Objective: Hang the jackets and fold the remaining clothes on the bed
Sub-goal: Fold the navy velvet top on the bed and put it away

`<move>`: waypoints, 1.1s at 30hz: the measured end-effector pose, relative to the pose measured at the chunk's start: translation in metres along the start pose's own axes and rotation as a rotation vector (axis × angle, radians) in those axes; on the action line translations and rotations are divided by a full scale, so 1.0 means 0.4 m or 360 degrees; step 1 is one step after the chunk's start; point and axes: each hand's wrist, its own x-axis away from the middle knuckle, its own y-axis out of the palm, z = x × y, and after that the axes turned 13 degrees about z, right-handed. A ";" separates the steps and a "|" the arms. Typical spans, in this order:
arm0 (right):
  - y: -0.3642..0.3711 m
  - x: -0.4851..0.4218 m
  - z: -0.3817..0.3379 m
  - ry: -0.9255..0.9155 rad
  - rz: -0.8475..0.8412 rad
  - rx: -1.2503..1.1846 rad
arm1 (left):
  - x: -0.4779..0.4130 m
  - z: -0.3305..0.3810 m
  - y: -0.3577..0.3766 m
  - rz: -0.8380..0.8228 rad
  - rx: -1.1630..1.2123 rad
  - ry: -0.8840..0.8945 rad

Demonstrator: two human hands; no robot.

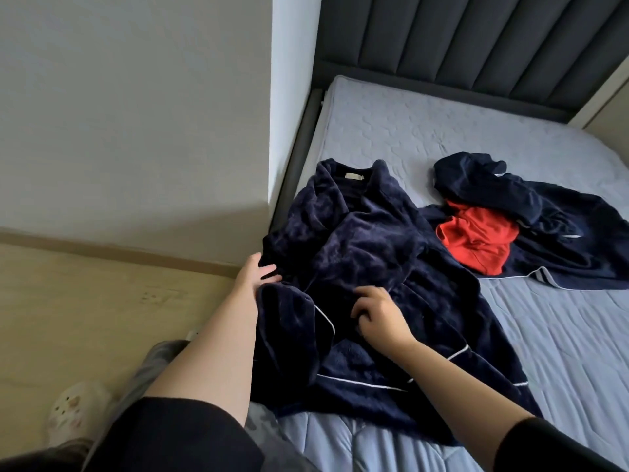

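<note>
One view, head camera. Navy fleece jacket (367, 253) with white piping lies spread on the bed (425, 131), collar toward 12 o'clock and hem toward 6 o'clock, near the mattress's left edge. My right hand (377, 315) sits on the jacket's middle with its fingers curled, pinching the fleece. My left hand (258, 270) meets the jacket's edge at 9 o'clock, its fingers reaching into a fold; whether they grip the cloth I cannot tell. At 2 o'clock from the jacket, a red garment (476, 240) rests crumpled on a dark navy garment (561, 233). Padded grey headboard (476, 46) stands at 12 o'clock. Pale wooden floor (85, 301) lies at 9 o'clock, with my slipper (71, 410) at 7 o'clock.
</note>
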 end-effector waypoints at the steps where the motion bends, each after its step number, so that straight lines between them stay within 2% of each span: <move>1: -0.001 0.004 -0.002 0.0201 0.0216 -0.0087 | 0.001 0.002 0.000 -0.0012 -0.0124 0.0050; 3: 0.001 -0.001 -0.005 0.0742 0.0489 -0.0314 | 0.013 0.005 0.001 -0.0021 -0.0519 0.0087; 4: 0.004 -0.009 -0.008 0.1066 0.0504 -0.0474 | 0.020 0.004 -0.003 0.0006 -0.0808 0.0111; 6: 0.017 -0.023 -0.013 0.1613 0.0374 -0.0927 | 0.034 -0.001 -0.020 0.0036 -0.1419 0.0263; 8: 0.026 -0.026 -0.025 0.1834 0.0247 -0.1288 | 0.044 -0.014 -0.039 -0.0177 -0.1782 0.0348; 10: 0.034 -0.023 -0.036 0.1819 0.0170 -0.1474 | 0.050 -0.028 -0.054 -0.0287 -0.1903 0.0312; 12: 0.031 -0.022 -0.046 0.1778 0.0198 -0.1697 | 0.064 -0.028 -0.062 -0.0307 -0.1747 0.0363; 14: 0.020 -0.033 -0.043 0.1805 0.0444 -0.1982 | 0.065 -0.023 -0.063 -0.0310 -0.1342 0.0414; 16: 0.010 -0.043 -0.029 0.1859 0.0655 -0.1992 | 0.064 -0.021 -0.076 -0.0175 -0.1227 0.0493; 17: 0.010 -0.041 -0.023 0.1864 0.0642 -0.1852 | 0.061 -0.024 -0.087 -0.0104 -0.1371 0.0602; 19: 0.025 -0.024 -0.018 0.1812 0.0446 -0.1615 | 0.043 -0.045 -0.105 0.0025 -0.1802 0.0845; 21: 0.048 0.001 -0.017 0.1754 0.0225 -0.1615 | 0.042 -0.064 -0.106 0.0097 -0.1939 0.0945; 24: 0.065 0.022 -0.014 0.1700 0.0055 -0.1759 | 0.056 -0.073 -0.085 0.0077 -0.1839 0.0921; 27: 0.066 0.020 -0.006 0.1752 0.0027 -0.1853 | 0.054 -0.084 -0.077 -0.0106 -0.2152 0.0777; 29: 0.064 0.014 0.002 0.1792 0.0018 -0.1906 | 0.047 -0.091 -0.071 -0.0049 -0.2313 0.0787; 31: 0.057 0.005 0.016 0.1812 0.0016 -0.1957 | 0.051 -0.086 -0.052 0.0139 -0.2269 0.1079; 33: 0.044 -0.009 0.032 0.1817 0.0067 -0.1979 | 0.050 -0.082 -0.031 0.0182 -0.2123 0.1361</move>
